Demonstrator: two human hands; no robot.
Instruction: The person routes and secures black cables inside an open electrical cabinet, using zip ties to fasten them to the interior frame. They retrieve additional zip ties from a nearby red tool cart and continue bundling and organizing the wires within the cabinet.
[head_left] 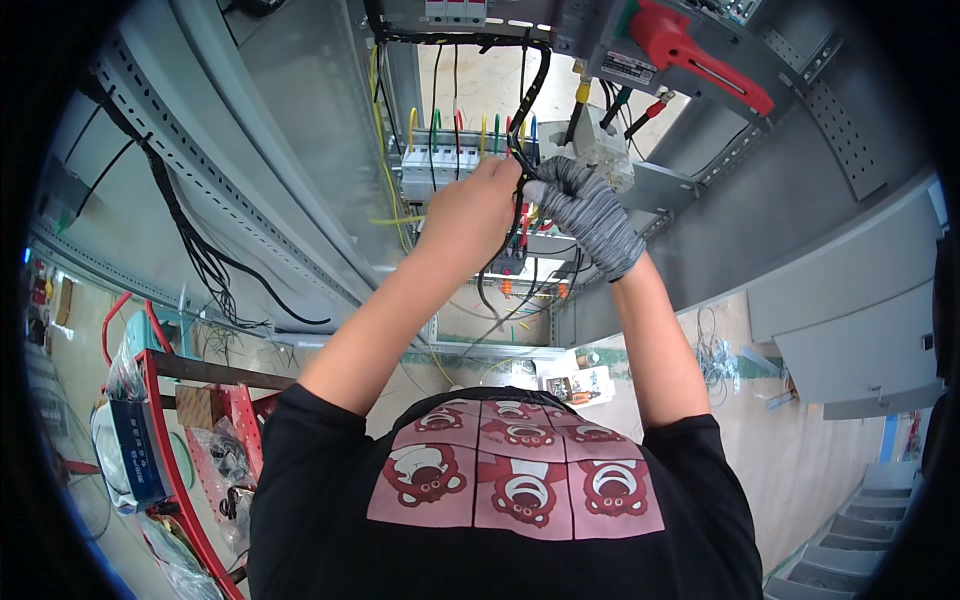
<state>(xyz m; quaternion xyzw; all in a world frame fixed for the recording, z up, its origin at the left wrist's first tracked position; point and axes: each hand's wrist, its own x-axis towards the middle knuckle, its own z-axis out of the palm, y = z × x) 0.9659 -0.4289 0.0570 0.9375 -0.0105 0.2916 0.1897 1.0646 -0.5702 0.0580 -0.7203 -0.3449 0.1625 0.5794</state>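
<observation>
A black cable bundle [541, 82] drops from the cabinet's upper rail and passes between my hands. My bare left hand [472, 212] is closed at its left side, with the fingertips curled against it. From the other side my right hand [588, 212], in a grey striped glove, pinches the same bundle. Its thumb and fingers meet close to my left fingertips, and what lies between them is partly hidden. Behind my left hand sits a row of white circuit breakers [420, 165] with yellow, green and red wires. Loose black wires hang below my hands.
A red rotary handle [700, 55] juts out at the upper right. Another black wire harness [170, 190] hangs along the left cabinet frame. At the lower left stands a red cart [165, 430] with boxes and bags. Tools lie on a white sheet [580, 386] on the floor.
</observation>
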